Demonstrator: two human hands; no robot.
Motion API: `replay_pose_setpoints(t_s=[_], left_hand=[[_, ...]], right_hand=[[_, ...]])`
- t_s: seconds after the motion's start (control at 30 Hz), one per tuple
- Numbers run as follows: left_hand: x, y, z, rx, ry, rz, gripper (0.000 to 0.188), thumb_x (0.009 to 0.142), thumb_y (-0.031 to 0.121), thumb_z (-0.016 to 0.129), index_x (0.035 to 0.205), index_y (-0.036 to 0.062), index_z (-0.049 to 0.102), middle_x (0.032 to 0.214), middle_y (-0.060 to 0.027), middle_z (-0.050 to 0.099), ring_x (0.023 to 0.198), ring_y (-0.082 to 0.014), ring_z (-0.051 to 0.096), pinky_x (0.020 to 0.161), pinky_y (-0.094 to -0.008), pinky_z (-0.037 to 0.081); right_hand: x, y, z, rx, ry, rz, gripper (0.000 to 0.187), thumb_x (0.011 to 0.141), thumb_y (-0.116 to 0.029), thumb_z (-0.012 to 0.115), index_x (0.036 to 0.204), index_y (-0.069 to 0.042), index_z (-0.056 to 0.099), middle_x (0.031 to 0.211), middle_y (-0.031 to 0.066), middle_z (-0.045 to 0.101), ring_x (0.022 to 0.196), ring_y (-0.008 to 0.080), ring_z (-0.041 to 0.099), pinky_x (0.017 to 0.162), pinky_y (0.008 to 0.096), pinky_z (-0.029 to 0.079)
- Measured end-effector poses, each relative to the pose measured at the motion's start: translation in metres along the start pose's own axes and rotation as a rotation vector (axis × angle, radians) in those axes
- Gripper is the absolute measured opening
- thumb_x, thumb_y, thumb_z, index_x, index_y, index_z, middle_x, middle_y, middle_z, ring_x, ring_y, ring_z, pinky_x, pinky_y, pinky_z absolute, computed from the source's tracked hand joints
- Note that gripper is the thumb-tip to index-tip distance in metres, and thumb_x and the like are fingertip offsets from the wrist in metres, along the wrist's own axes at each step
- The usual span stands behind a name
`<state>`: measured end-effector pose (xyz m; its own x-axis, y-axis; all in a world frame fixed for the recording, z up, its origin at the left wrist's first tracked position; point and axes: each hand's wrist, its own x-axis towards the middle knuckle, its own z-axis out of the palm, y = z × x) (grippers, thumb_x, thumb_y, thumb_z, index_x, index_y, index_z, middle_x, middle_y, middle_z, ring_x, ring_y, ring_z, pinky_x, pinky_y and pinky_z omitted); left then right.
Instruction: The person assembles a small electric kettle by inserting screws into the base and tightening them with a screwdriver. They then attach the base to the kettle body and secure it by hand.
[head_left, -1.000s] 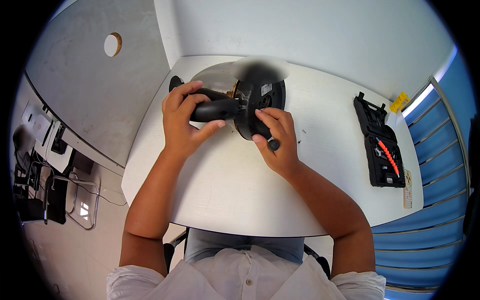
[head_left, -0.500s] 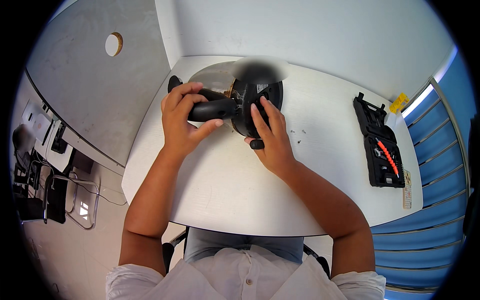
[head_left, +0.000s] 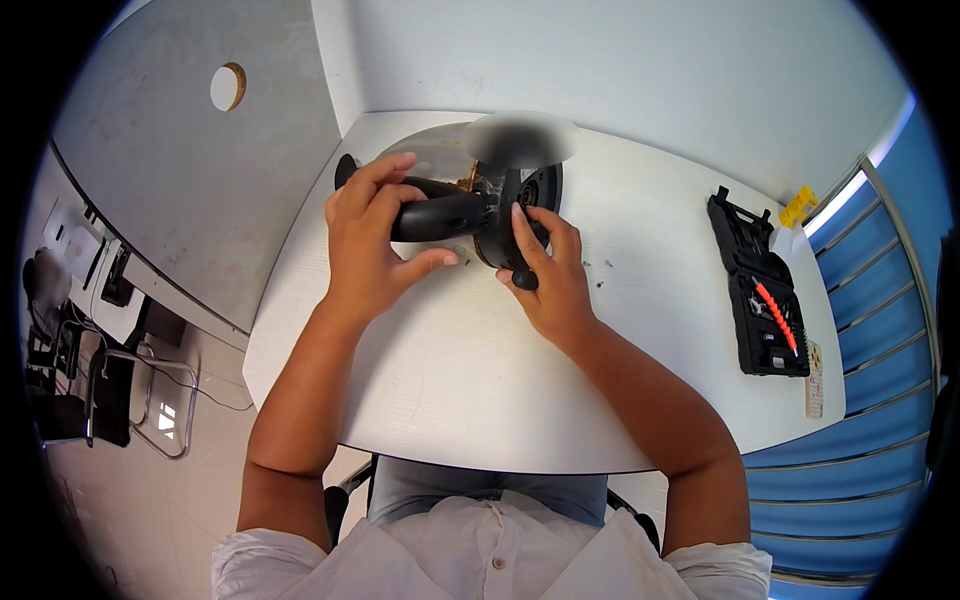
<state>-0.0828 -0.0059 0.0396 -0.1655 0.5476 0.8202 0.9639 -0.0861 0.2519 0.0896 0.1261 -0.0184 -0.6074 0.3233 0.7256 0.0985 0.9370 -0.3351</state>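
Note:
A kettle with a clear body (head_left: 430,150) and a black handle (head_left: 440,218) lies on its side on the white table. Its black base (head_left: 497,238) points to the right, and brown stains mark the joint with the body. Around the handle curl the fingers of my left hand (head_left: 365,225), its thumb held away below. My right hand (head_left: 555,270) grips the edge of the base, fingers over the underside near a round fitting (head_left: 529,191). By its thumb sticks out a small rounded black piece (head_left: 524,279). A blurred patch hides the base's far side.
An open black tool case (head_left: 770,325) with an orange flexible shaft (head_left: 775,315) lies at the right. Beside it are a pale remote control (head_left: 814,380) and a yellow packet (head_left: 799,207). Small dark bits (head_left: 600,284) dot the table. A metal railing (head_left: 880,320) runs past the right edge.
The kettle has turned slightly and shifted a little right, so the round fitting under its base shows more. My right hand has moved a little with the base; my left thumb has straightened outward.

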Motion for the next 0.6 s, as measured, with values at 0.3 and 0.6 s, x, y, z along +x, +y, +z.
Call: replay_pose_setpoints(t_s=[0.3,0.6], left_hand=[[-0.007,-0.009,0.008,0.003,0.054,-0.034,0.046,0.055,0.006,0.080,0.096,0.0130,0.060,0.126,-0.0043,0.048,0.117,-0.0254,0.046,0.098,-0.0442,0.028],[-0.004,-0.013,0.000,0.098,0.328,0.070,0.045,0.064,0.021,0.077,0.106,0.0147,0.061,0.121,-0.0063,0.052,0.118,-0.0324,0.045,0.102,-0.0532,0.022]], right_hand=[[0.001,-0.001,-0.005,0.130,-0.024,0.011,0.065,0.074,-0.014,0.072,0.133,-0.013,0.046,0.115,0.0113,0.043,0.101,0.0298,0.044,0.087,0.0389,0.042],[0.009,-0.018,-0.026,0.116,0.007,-0.086,0.050,0.075,-0.024,0.070,0.122,-0.016,0.058,0.115,0.0105,0.042,0.108,0.0311,0.038,0.095,0.0451,0.027]])
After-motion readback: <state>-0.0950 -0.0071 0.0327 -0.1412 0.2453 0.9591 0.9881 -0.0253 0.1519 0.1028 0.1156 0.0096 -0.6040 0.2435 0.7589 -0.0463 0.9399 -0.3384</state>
